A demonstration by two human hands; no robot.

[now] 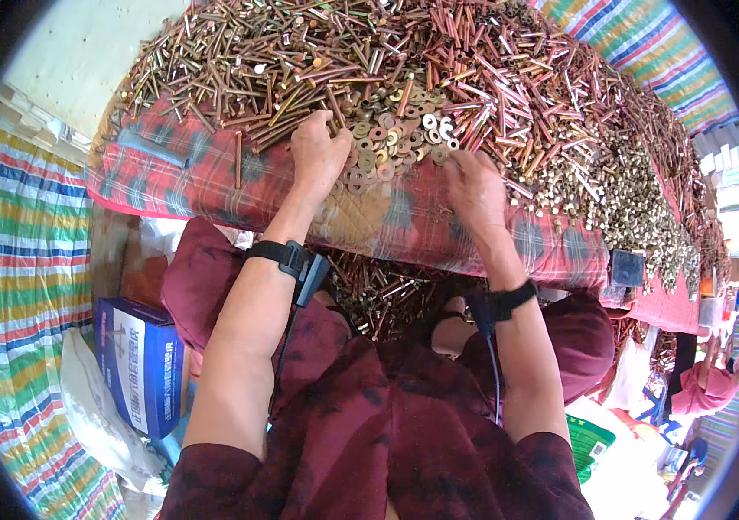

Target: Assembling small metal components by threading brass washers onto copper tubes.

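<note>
My left hand (319, 154) is at the near edge of a heap of long brassy bolts (291, 100), its fingers bent inward. What it pinches, if anything, is hidden by the fingers. Flat round washers (378, 156) lie in a loose pile just right of it, on the red plaid cloth (413, 212). On the pile's right side my right hand (477, 189) has thumb and fingers drawn together at a washer (439, 155). Beyond it spreads a heap of coppery metal tubes (508, 108). One single bolt (238, 160) lies apart on the cloth at left.
Small nuts (625, 191) cover the right of the padded surface. A dark small block (627, 269) sits at its right front edge. More metal pieces (382, 290) lie below, between my legs. A blue-white box (139, 364) stands lower left. Another person (706, 390) is far right.
</note>
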